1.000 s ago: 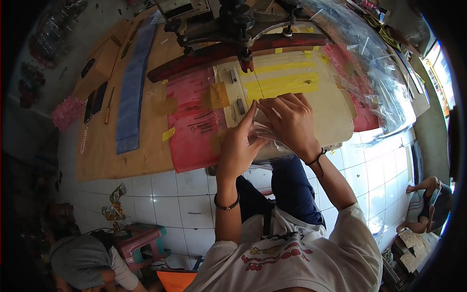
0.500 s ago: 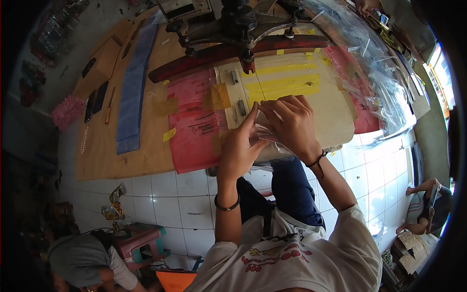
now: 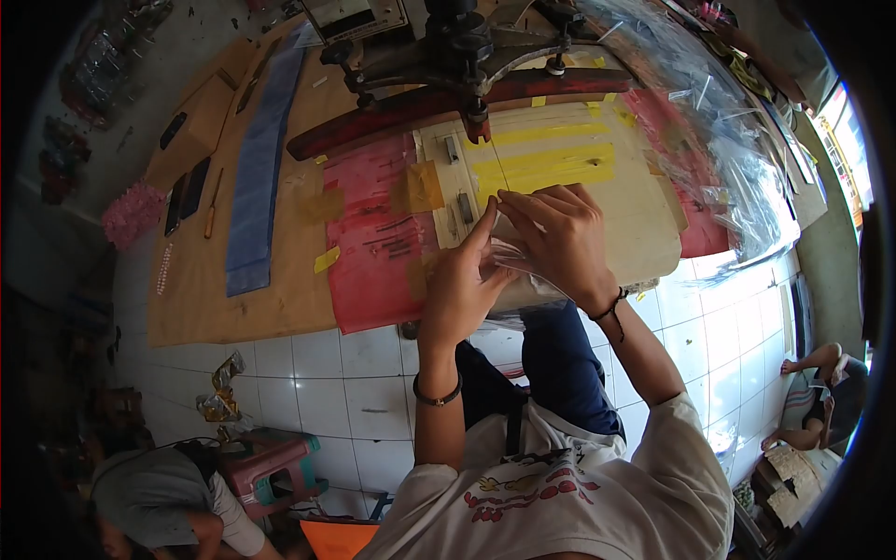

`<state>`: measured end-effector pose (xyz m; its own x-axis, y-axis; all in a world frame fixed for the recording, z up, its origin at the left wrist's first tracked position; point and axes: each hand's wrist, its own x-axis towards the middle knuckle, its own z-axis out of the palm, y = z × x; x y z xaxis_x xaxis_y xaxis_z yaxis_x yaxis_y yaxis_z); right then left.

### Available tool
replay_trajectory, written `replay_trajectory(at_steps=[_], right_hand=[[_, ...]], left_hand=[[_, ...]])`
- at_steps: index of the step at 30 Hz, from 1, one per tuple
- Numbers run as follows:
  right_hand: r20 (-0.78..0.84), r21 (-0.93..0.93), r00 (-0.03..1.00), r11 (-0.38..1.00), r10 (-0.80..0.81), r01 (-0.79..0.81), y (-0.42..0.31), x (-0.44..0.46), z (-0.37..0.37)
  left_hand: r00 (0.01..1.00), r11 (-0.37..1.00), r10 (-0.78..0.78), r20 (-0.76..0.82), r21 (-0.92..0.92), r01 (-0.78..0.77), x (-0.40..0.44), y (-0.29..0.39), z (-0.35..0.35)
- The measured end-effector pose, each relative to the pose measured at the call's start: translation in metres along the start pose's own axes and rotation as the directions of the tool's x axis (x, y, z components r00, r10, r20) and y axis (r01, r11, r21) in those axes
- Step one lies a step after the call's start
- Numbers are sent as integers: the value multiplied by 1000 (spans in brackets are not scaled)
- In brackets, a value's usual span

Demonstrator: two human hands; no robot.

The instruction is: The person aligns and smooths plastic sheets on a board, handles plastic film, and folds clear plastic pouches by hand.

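My left hand (image 3: 460, 287) and my right hand (image 3: 563, 238) meet at the near edge of a pale board (image 3: 644, 219) with yellow tape strips (image 3: 560, 168). Between them is a clear plastic sheet (image 3: 509, 257), gripped by both. The fingertips of the two hands come close together at the sheet's far edge, with the thumb of my left hand stretched out. Just beyond the fingertips are two small metal blocks (image 3: 465, 207) on the board. Above the board hangs a black press head (image 3: 462, 56) with a long red bar (image 3: 373, 117).
Red sheeting (image 3: 373, 252) covers the board's left side. A blue strip (image 3: 257, 177), a screwdriver (image 3: 213, 205) and phones (image 3: 194, 187) lie on the wooden table (image 3: 303, 280). Clear plastic (image 3: 737, 168) is heaped at right. A person (image 3: 177, 495) is at lower left beside a stool (image 3: 275, 471); another person (image 3: 826, 401) sits at right.
Both hands stay nearly in place on the plastic sheet, with only a slight shift of the fingers. The person at lower left has moved a little.
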<state>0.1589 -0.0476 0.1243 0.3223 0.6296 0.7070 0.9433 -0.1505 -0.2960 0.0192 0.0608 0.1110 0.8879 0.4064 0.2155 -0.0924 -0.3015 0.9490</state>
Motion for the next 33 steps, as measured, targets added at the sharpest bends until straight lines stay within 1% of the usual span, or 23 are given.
replay_trajectory(at_steps=[3, 6, 7, 10, 12, 13, 15, 16, 19, 22, 24, 25, 28, 33], right_hand=[[-4, 28, 1000, 1000, 13, -13, 2, 0, 1], [-28, 83, 999, 996, 26, -23, 4, 1, 3], [-38, 103, 999, 994, 31, -27, 4, 2, 4], [27, 248, 997, 966, 73, -77, 8, 7, 5], [183, 404, 964, 880, 192, -251, 5, 12, -2], [265, 467, 935, 817, 237, -339, 5, 14, -4], [298, 504, 931, 794, 209, -339, 10, 14, -1], [314, 520, 929, 783, 195, -340, 13, 13, 1], [241, 480, 969, 860, 59, -172, 18, 12, 2], [268, 459, 963, 881, -13, -116, 17, 11, 0], [258, 481, 966, 869, -13, -117, 20, 10, 4], [255, 493, 967, 862, -12, -119, 21, 10, 7], [311, 527, 948, 817, 70, -234, 19, 11, 5], [332, 512, 939, 819, 91, -260, 18, 12, 2]], left_hand=[[1000, 999, 14, 8, 40, -14, 0, -4, -1], [999, 999, 32, 10, 31, -32, 0, -5, -1], [1000, 1000, 16, 12, 19, -16, 0, -4, -1], [999, 999, -50, 18, -3, 50, 0, 2, -1], [993, 993, -116, 20, 1, 116, -1, 10, -3], [997, 997, -72, 20, 20, 71, -1, 7, -3], [1000, 998, 15, 25, 58, -17, -1, -3, -4], [1000, 999, -3, 27, 45, 2, -1, -3, -4], [999, 999, -47, 28, -13, 47, -1, -1, -3], [997, 994, -79, 2, -75, 79, -1, 3, 0], [994, 990, -110, -4, -91, 110, -1, 9, 0], [995, 992, -100, -7, -75, 99, -2, 8, -1], [997, 995, -77, -11, -57, 76, -2, 1, -1], [997, 994, -75, -4, -79, 75, -1, -1, -2]])
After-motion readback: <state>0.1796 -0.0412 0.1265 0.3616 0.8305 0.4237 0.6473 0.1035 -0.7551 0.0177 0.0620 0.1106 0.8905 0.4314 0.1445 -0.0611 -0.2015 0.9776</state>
